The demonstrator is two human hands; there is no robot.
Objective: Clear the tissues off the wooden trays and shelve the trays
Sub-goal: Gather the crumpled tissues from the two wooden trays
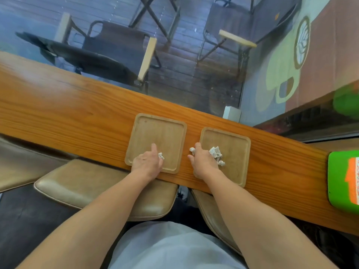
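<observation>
Two square wooden trays lie side by side on a long wooden counter. My left hand rests on the near part of the left tray, closed over a small white tissue that sticks out by my fingers. On the near left part of the right tray, my right hand is closed on a crumpled white tissue. Bits of that tissue show on both sides of my fingers.
A green object with an orange label sits on the counter at the right. Tan padded stools stand under the counter's near edge. Beyond the glass are folding chairs on a dark deck.
</observation>
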